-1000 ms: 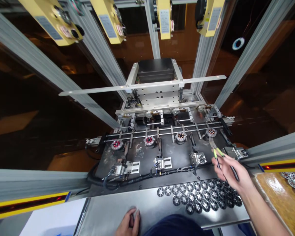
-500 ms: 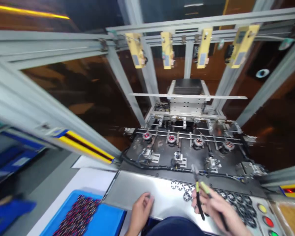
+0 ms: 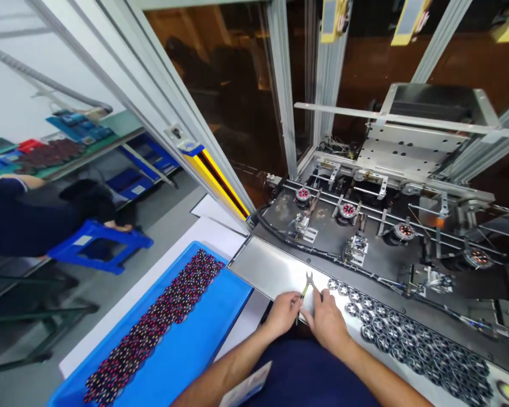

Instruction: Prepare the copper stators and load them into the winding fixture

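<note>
A pair of pliers (image 3: 309, 278) with yellow-green and dark handles points away from me, its jaws parted, above the bare metal shelf (image 3: 265, 267). My left hand (image 3: 283, 314) is closed on the left handle. The other handle is in my right hand (image 3: 328, 322), whose fingers wrap round it. Just right of my right hand, black-and-silver round parts (image 3: 382, 310) lie in rows along the shelf and pile up toward its right end.
Left of me, a blue tray (image 3: 214, 333) holds many red-and-black round parts (image 3: 161, 316). Behind the shelf stands a machine with round parts in fixtures (image 3: 346, 211). A yellow-edged post (image 3: 216, 183) rises at left. A seated person (image 3: 21, 217) and blue stool (image 3: 97, 247) are farther left.
My view has turned left. My right hand has brought the pliers leftward, and my left hand, empty before, has closed on one handle. The tray and the seated person now show more fully.
</note>
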Motion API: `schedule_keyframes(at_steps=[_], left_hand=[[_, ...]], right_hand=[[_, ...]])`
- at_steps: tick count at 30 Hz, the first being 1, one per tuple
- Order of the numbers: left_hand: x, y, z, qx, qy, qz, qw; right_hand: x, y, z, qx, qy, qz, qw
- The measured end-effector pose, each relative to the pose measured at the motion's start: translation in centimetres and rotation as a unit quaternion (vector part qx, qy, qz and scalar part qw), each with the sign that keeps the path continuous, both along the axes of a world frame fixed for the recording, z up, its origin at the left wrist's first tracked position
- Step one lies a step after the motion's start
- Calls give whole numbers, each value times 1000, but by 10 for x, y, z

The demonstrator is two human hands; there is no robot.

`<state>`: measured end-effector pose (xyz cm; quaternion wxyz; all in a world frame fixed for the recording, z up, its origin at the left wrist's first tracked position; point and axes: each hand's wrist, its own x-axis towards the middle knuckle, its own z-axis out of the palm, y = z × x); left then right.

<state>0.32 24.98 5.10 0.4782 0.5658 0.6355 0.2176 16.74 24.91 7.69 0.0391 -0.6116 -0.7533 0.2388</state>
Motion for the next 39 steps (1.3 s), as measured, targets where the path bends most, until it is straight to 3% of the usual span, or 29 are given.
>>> schedule_keyframes(at_steps=[4,7,9,11,14,16,18,20,23,26,31,39], left_hand=[[-2,5,-10,48,39,-7,998],[-5,3,-10,87,71,-22,993],[-17,6,2,123,97,-32,987],[-39,20,25,169,128,-35,977],[-78,73,75,255,183,-25,949],[-95,126,109,307,214,-35,927],[-98,185,133,343,240,-70,905],[-90,239,144,360,263,-128,886],[-70,298,136,362,290,-216,859],[-56,329,114,350,317,-263,841],[-48,346,89,332,337,-311,824],[-46,358,75,303,349,-341,819]], right_hand=[[27,-2,10,14,5,30,999],[66,-3,29,31,31,51,998],[99,3,50,65,59,61,994],[133,18,75,143,91,65,983],[173,71,111,256,65,96,960],[185,123,126,264,-8,144,954],[185,179,129,253,-63,179,949],[174,228,120,244,-74,205,945],[153,273,96,242,-69,241,937],[138,287,72,250,-62,267,929],[136,291,47,251,-52,272,927],[139,296,31,221,-38,258,940]])
